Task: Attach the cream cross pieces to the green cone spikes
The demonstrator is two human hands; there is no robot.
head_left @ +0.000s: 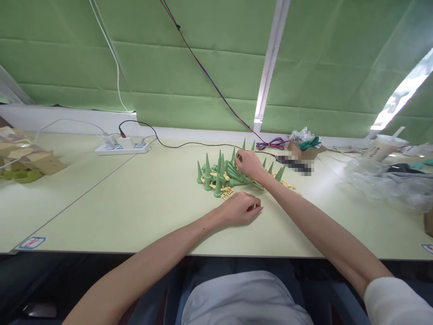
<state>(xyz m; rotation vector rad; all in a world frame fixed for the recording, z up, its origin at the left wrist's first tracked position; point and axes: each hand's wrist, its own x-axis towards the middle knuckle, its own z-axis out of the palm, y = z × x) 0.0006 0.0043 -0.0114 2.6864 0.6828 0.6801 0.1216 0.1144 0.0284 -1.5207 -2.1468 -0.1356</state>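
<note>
Green cone-shaped parts (207,174) stand and lie in a pile on the pale table (162,198). Small yellow pieces (227,193) lie among them and at the pile's front and right edges. My right hand (249,163) reaches over the pile, its fingers pinched together at a green cone; what is between the fingertips is hidden. In front of the pile, my left hand (241,209) rests on the table with its fingers curled together. Whatever those fingers hold, if anything, is too small to tell.
A power strip (123,146) with cables sits at the back left, cardboard (47,161) at the far left. Behind the pile are coiled wires (272,144) and a small open box (306,151). Plastic bags (389,183) and a cup (382,146) stand at the right.
</note>
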